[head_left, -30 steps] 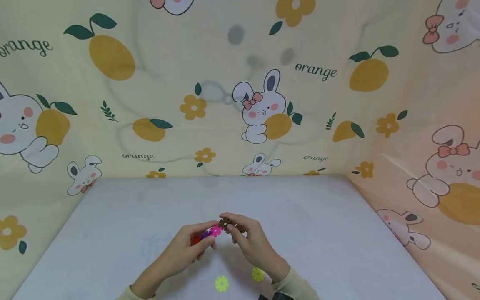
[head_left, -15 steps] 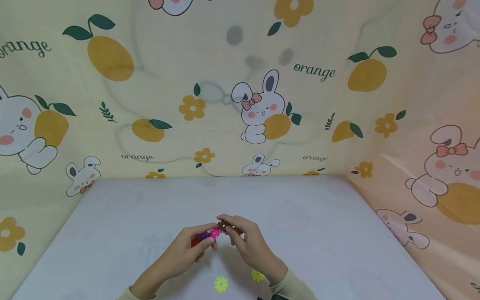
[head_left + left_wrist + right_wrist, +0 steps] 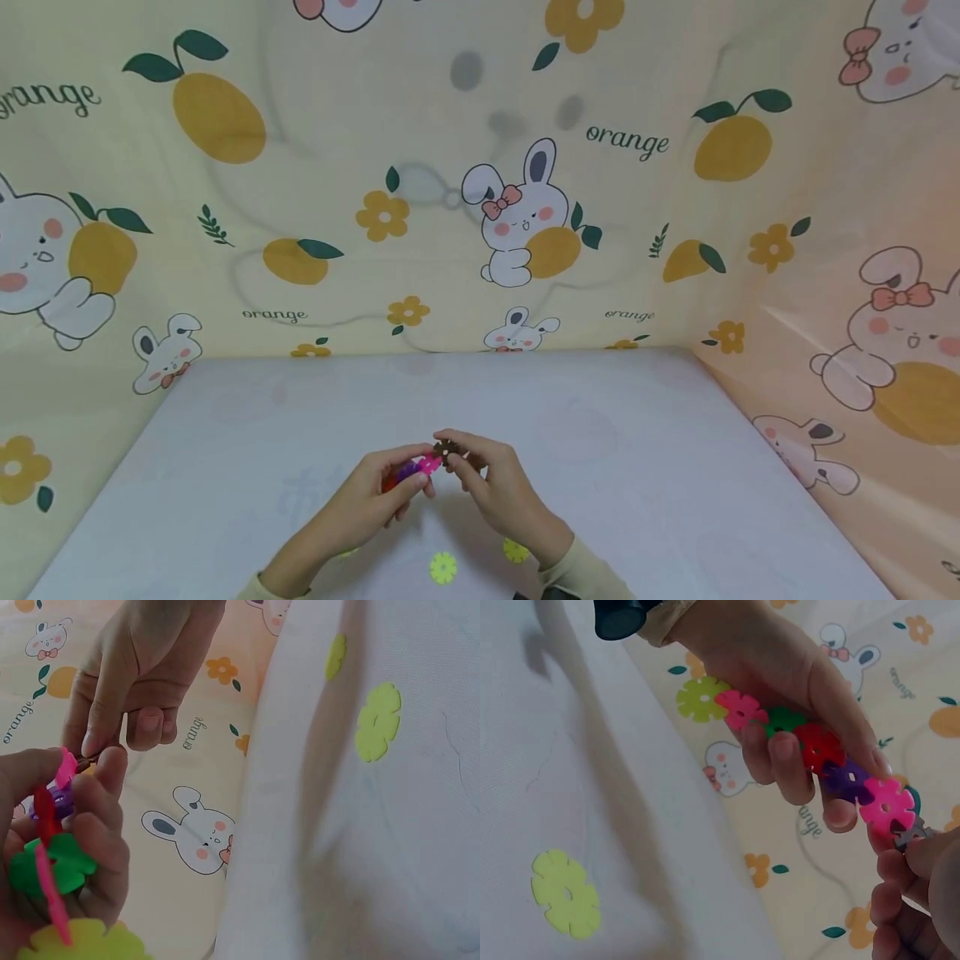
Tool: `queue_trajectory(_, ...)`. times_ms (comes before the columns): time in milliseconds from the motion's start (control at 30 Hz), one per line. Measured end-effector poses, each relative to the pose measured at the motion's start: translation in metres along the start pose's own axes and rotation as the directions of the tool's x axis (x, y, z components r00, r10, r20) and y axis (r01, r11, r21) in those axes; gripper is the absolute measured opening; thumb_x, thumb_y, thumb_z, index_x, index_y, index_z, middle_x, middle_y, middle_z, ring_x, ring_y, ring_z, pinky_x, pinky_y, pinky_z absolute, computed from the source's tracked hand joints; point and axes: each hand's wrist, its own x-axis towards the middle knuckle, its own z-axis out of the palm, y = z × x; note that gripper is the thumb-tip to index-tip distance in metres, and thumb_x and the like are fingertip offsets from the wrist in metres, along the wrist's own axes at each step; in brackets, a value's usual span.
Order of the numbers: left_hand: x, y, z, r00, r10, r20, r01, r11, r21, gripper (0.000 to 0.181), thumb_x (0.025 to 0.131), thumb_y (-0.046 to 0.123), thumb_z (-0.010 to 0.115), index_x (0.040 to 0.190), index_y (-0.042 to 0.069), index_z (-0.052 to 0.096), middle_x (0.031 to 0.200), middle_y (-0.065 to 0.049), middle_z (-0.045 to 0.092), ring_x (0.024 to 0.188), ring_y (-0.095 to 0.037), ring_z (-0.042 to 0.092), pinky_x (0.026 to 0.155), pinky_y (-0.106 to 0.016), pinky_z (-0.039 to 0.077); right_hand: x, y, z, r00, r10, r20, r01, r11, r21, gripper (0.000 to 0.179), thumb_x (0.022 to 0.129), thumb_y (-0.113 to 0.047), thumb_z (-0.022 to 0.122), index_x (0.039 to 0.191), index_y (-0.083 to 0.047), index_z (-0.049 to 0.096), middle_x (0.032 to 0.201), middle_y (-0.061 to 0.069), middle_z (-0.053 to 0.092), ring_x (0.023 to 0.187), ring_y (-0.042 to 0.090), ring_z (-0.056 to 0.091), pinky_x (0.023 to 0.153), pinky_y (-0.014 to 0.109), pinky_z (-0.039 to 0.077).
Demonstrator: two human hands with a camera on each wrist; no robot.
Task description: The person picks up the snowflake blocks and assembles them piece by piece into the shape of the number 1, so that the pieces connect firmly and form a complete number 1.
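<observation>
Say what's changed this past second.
The disc chain has turned slightly in the left hand; a yellow sliver, likely its end, now peeks out below the wrist. Nothing was taken or released. The right hand still pinches the brown disc; two yellow discs stay on the table.

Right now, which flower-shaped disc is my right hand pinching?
The brown disc, at your right hand's fingertips: it's the only brown one visible, while your left hand holds the multicoloured chain.

The head view is looking forward and down from farther back, across the table [image 3: 637, 467] toward the printed cloth [image 3: 450, 275], while both wrist views are peering in tilted, close up, sharing the flower chain [image 3: 829, 754] from opposite ends.
</observation>
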Motion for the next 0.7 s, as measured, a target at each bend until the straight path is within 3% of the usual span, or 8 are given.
queue_trajectory(233, -0.0013, 0.0021, -0.0012, 0.998, -0.069, -0.003, 0.069, 0.998, 0.006, 0.046, 0.104, 0.026, 0.058, 0.142, 0.002, 0.050, 0.102, -0.023, 0.070, 0.061, -0.003, 0.053, 0.053, -0.020, 0.049, 0.0003, 0.0007, -0.0010, 1.000, 0.012, -0.014, -0.011, 1.000, 0.020, 0.029, 0.103, -0.015, 0.057, 0.131, -0.009, 0.064, 0.092, 0.015, 0.070, 0.063, 0.000, 0.052, 0.057, 0.019, 0.048)
queue_trajectory(400, -0.0014, 0.0014, -0.0007, 0.995, -0.097, -0.027, 0.097, 0.995, 0.024, 0.051, 0.097, 0.031, 0.068, 0.139, 0.006, 0.054, 0.093, -0.016, 0.068, 0.062, -0.007, 0.056, 0.053, -0.023, 0.051, -0.0004, 0.0013, -0.0005, 1.000, 0.019, -0.012, -0.019, 0.999, 0.036, 0.029, 0.103, -0.014, 0.058, 0.131, -0.010, 0.064, 0.093, 0.018, 0.071, 0.065, 0.000, 0.054, 0.059, 0.020, 0.050)
queue_trajectory(700, -0.0010, 0.0012, -0.0023, 0.995, -0.061, -0.078, 0.067, 0.994, 0.085, 0.037, 0.100, 0.022, 0.063, 0.134, 0.010, 0.057, 0.097, -0.021, 0.073, 0.060, -0.007, 0.056, 0.050, -0.026, 0.051, 0.0003, 0.0033, -0.0036, 0.999, 0.031, -0.009, -0.030, 0.999, 0.034, 0.031, 0.102, -0.016, 0.060, 0.133, -0.011, 0.063, 0.091, 0.016, 0.070, 0.062, 0.005, 0.057, 0.059, 0.021, 0.051)
